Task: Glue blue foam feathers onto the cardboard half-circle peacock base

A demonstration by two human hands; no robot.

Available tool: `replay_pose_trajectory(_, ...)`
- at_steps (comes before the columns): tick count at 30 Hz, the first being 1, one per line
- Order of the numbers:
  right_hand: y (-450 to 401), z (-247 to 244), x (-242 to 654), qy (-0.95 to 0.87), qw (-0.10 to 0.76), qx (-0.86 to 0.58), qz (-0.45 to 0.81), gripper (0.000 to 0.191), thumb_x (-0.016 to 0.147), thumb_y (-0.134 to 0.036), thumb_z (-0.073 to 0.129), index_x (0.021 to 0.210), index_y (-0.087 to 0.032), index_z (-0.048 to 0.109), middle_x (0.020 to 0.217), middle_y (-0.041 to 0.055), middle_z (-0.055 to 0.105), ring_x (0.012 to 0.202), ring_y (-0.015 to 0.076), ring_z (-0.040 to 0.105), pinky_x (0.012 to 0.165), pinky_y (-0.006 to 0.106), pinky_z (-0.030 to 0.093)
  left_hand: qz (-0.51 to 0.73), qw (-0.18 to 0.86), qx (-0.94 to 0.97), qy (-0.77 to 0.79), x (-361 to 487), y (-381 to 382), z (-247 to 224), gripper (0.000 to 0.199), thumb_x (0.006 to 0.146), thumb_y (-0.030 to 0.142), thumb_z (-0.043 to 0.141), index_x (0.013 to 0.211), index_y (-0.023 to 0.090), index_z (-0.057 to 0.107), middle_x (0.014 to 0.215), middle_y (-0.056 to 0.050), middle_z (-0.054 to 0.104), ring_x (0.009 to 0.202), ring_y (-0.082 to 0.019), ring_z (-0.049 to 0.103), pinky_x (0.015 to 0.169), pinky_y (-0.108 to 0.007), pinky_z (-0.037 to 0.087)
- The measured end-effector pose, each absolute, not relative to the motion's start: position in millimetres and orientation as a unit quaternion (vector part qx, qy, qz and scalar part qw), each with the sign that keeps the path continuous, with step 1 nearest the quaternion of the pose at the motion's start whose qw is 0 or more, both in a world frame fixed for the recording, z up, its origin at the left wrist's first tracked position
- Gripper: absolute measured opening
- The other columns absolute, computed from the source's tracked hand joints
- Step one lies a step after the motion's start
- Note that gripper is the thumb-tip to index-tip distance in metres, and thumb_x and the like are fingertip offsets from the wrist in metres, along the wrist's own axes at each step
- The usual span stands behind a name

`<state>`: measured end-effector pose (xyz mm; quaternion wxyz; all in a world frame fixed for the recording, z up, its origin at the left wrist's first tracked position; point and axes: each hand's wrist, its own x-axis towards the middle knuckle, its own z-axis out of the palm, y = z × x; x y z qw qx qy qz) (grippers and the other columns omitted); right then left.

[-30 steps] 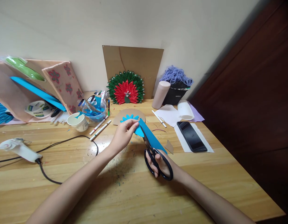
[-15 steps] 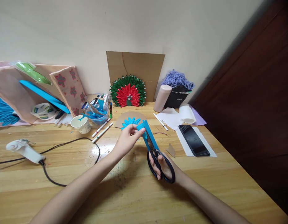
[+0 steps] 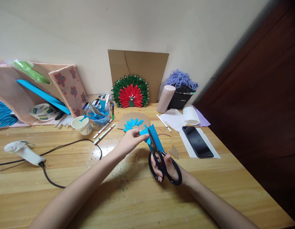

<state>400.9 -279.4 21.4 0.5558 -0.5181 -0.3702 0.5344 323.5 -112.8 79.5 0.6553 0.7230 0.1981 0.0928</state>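
Observation:
My left hand (image 3: 131,141) pinches a small blue piece (image 3: 144,134) between thumb and fingers. Black-handled scissors (image 3: 164,168) are in my right hand (image 3: 170,168), with fingers through the loops and the handles spread apart. Their blades point up and away, beside the blue piece. A longer blue strip (image 3: 157,140) lies behind the blades; whether my right hand also holds it is hidden. Beyond my left hand, blue petals (image 3: 134,123) lie on a rounded cardboard piece (image 3: 122,122).
A red and green peacock (image 3: 131,95) leans on cardboard (image 3: 147,63). To the left are a white tool (image 3: 25,152) with a black cord, a paper cup (image 3: 84,127), a tub of blue scraps (image 3: 99,118) and markers (image 3: 104,134). A phone (image 3: 197,141) lies right.
The scissor handles have spread wider, and the blades now show beside the small blue piece. My left hand has shifted slightly down. The whole view has moved a little.

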Motion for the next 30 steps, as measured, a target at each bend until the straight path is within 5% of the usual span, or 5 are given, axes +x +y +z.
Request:
replay_pose_trajectory(17, -280, 27, 397, -0.383, 0.549, -0.590, 0.452, 0.065, 0.062, -0.083, 0.034, 0.071, -0.019, 0.042, 0.044, -0.0080, 0.037, 0.034, 0.0058, 0.036, 0.035, 0.018, 0.034, 0.115, 0.671, 0.702, 0.211, 325, -117, 87, 0.024, 0.068, 0.037, 0.062, 0.066, 0.015, 0.054, 0.059, 0.004, 0.049, 0.058, -0.010, 0.044, 0.058, -0.024, 0.033)
replay_pose_trajectory(30, -280, 26, 395, -0.362, 0.551, -0.620, 0.424, 0.058, 0.067, -0.079, 0.035, 0.071, -0.021, 0.040, 0.045, -0.0077, 0.036, 0.034, 0.0075, 0.035, 0.035, 0.020, 0.034, 0.101, 0.678, 0.699, 0.203, 325, -117, 84, 0.022, 0.068, 0.033, 0.063, 0.063, 0.016, 0.051, 0.059, 0.003, 0.054, 0.058, -0.010, 0.049, 0.057, -0.023, 0.035)
